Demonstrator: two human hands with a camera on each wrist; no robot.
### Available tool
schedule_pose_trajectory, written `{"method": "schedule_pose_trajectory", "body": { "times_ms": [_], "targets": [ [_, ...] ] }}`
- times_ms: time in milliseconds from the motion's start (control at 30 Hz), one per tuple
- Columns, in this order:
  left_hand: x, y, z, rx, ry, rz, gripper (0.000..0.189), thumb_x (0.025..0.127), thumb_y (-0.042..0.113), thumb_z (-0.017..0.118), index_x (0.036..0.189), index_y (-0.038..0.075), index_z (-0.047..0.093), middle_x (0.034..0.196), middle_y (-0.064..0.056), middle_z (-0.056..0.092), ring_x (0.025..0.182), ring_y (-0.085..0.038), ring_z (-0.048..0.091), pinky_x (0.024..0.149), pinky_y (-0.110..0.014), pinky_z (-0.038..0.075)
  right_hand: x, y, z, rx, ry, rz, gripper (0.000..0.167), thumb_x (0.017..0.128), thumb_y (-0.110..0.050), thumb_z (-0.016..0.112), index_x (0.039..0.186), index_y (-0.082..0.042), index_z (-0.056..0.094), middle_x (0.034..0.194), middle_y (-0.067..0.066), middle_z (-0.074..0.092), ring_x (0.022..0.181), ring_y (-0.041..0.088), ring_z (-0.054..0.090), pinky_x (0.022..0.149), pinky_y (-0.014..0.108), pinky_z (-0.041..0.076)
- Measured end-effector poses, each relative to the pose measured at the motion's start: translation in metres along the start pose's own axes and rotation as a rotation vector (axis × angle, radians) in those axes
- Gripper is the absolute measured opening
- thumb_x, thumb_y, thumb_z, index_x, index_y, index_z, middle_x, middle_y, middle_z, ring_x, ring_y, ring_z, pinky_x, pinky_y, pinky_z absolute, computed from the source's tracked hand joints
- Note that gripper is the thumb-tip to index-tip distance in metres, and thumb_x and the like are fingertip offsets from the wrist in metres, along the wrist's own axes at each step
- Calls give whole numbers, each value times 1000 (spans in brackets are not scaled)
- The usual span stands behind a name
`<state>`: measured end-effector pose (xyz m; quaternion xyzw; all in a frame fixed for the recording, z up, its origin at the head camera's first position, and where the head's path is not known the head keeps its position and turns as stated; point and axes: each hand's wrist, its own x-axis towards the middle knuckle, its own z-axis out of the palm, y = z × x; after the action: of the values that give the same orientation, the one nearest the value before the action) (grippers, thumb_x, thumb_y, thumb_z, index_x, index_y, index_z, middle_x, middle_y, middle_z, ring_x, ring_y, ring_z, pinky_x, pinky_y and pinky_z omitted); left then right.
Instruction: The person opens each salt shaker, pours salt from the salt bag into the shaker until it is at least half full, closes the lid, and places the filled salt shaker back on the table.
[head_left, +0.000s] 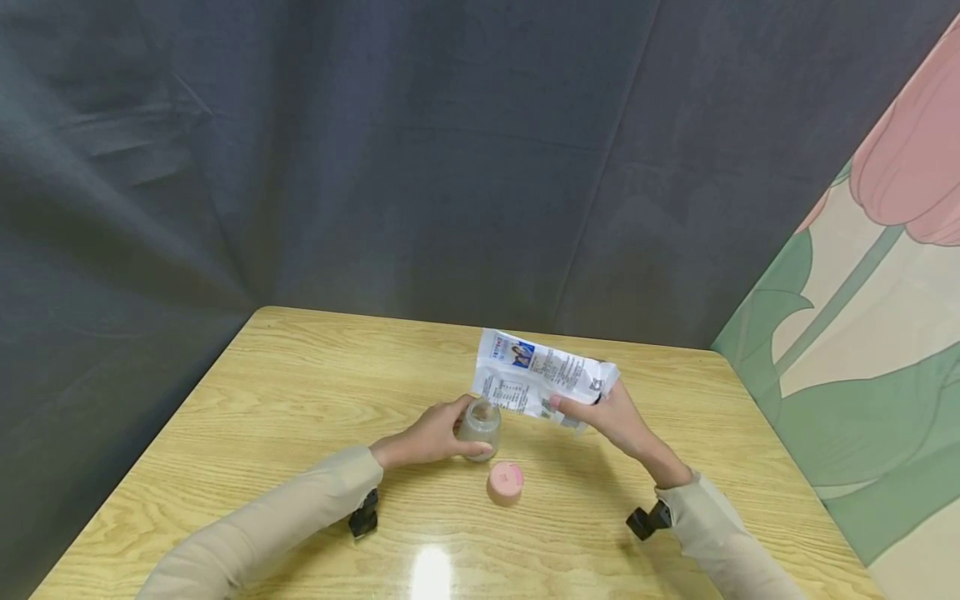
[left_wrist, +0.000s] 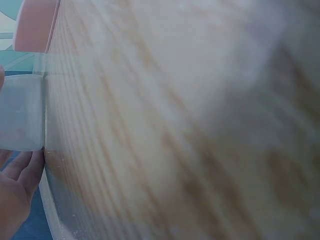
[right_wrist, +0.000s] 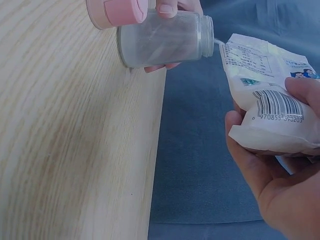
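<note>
A clear glass jar (head_left: 480, 429) stands upright on the table, its threaded mouth uncovered and its inside cloudy. My left hand (head_left: 435, 429) holds it from the left, thumb and fingers around its sides. Above and to the right, my right hand (head_left: 615, 421) grips a white printed bag (head_left: 540, 375) by its bottom end, thumb on the near face. The bag tilts down toward the jar, and in the right wrist view a thin whitish stream joins its corner to the jar's mouth. Just in front of the jar lies a pink lid (head_left: 506, 479).
Under everything is a light wood-grain table (head_left: 315, 375). A dark cloth curtain (head_left: 420, 167) hangs behind its far edge. On the right is a wall (head_left: 885, 333) painted with large flowers. Each wrist carries a small black camera.
</note>
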<state>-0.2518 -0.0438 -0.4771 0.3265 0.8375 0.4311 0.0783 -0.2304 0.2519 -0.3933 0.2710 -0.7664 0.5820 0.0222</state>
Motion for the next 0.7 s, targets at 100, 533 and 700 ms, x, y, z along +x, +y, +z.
{"method": "schedule_pose_trajectory", "body": {
  "times_ms": [100,533,700],
  "targets": [
    [0,-1,0,-2,0,-2,65,84,42,79,134,11,51,118,-2,65,102,-12,63,86,-28,51,0,-2,0,-1,-2,2,40,86,4,74,125,1,64,109,17,71,82,26,72,57,39,58],
    [1,-1,1,0,-3,5,65,85,42,79,135,10,50,119,-2,65,103,-12,62,87,-28,51,1,-4,-1,10,-16,-20,39,86,7,72,124,2,64,107,18,71,75,26,71,51,39,56],
    [1,-1,1,0,-5,4,65,85,42,78,135,11,51,119,-2,65,103,-12,62,87,-28,51,0,-4,-1,5,-20,-22,40,86,7,72,125,2,64,107,18,71,75,25,71,51,39,56]
  ]
}}
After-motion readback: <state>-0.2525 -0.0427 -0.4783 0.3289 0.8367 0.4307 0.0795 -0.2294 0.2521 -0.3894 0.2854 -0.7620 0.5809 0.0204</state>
